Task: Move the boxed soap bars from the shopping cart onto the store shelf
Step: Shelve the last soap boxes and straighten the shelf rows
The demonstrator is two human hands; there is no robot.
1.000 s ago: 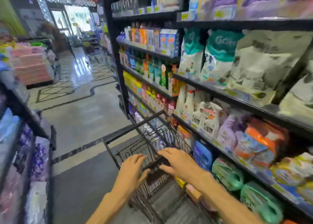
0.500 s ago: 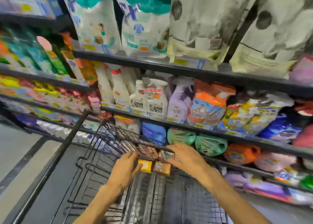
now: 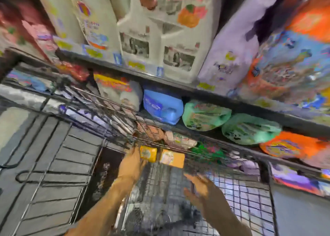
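Observation:
Two boxed soap bars lie at the far end of the black wire shopping cart point(image 3: 84, 96): a yellow soap box point(image 3: 148, 153) and an orange soap box point(image 3: 172, 158) beside it. My left hand point(image 3: 133, 164) reaches into the cart and grips the yellow box at its left side, thumb above and fingers below. My right hand point(image 3: 200, 187) hovers over the cart's wire floor, fingers spread, holding nothing and apart from the orange box. The picture is heavily blurred. The store shelf point(image 3: 178, 84) stands right behind the cart.
White jugs point(image 3: 160, 39), a purple pouch point(image 3: 230, 53) and an orange-blue pouch point(image 3: 289, 60) crowd the upper shelf. Below sit a blue jug point(image 3: 162, 107) and green pouches point(image 3: 205, 116). More packets point(image 3: 180, 140) lie in the cart's far end. Grey floor lies left.
The view has swung down and closer to the cart. My left hand has closed on the yellow box. My right hand has drawn back from the boxes toward me.

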